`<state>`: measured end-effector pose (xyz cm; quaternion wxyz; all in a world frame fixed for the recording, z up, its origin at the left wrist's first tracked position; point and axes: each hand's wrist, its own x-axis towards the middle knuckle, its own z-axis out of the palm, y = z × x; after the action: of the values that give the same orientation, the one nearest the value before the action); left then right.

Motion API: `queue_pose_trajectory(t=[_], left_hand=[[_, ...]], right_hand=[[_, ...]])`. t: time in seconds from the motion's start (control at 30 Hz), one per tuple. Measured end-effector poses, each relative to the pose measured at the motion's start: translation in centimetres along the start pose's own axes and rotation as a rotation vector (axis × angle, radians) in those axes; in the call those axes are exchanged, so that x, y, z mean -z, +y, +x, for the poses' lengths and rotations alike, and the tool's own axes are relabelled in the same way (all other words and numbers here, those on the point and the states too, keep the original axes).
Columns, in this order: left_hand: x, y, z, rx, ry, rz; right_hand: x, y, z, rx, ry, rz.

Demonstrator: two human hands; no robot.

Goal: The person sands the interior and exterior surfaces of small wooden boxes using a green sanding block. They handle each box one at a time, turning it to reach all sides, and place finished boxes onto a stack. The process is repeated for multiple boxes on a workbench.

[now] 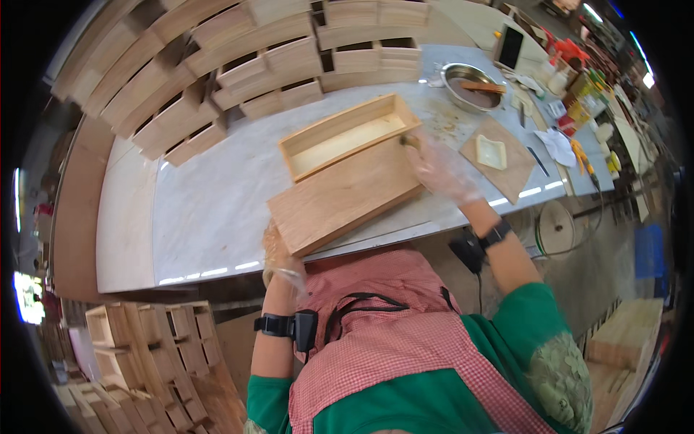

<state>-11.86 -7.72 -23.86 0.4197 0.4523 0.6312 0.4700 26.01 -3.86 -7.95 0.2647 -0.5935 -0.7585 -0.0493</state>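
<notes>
A long wooden box (pixel 347 195) with its flat, closed face up lies slantwise near the table's front edge. My left hand (pixel 278 249), in a clear plastic glove, is wrapped round its near left corner. At the far right corner is my right hand (pixel 439 168), also gloved and smeared by motion. Its fingers are closed on a small dark piece (pixel 409 140), too blurred to name, close to or touching the wood. Just behind stands an open, shallow wooden box (pixel 332 152) with a pale inside, close against the first.
Stacked wooden drawers (pixel 271 69) line the table's back left. A steel bowl (pixel 454 78) of brownish stuff holds a wooden stick. Right of my hand, a small white dish (pixel 491 153) sits on a brown board (pixel 473 141). Farther right are a white cloth (pixel 557 147) and a phone (pixel 510 47).
</notes>
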Motion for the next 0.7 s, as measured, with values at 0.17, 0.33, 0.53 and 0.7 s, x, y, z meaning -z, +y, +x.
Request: queue_pose_trajectory(t=[0.17, 0.33, 0.53, 0.7], left_hand=[[-3.2, 7.8, -4.2, 0.366, 0.143, -0.929], [-0.7, 19.3, -5.1, 0.629, 0.101, -0.553], [10.3, 27.7, -13.4, -0.239, 0.127, -0.365], [22.2, 32.6, -19.4, -0.51, 0.415, 0.662]], right_hand=[[3.2, 1.2, -7.9, 0.009, -0.233, 0.21], [3.0, 6.6, -13.9, 0.055, -0.367, 0.074], [0.6, 3.5, -10.8, -0.219, -0.359, 0.508], [-0.7, 1.4, -10.7, -0.228, -0.379, 0.547]])
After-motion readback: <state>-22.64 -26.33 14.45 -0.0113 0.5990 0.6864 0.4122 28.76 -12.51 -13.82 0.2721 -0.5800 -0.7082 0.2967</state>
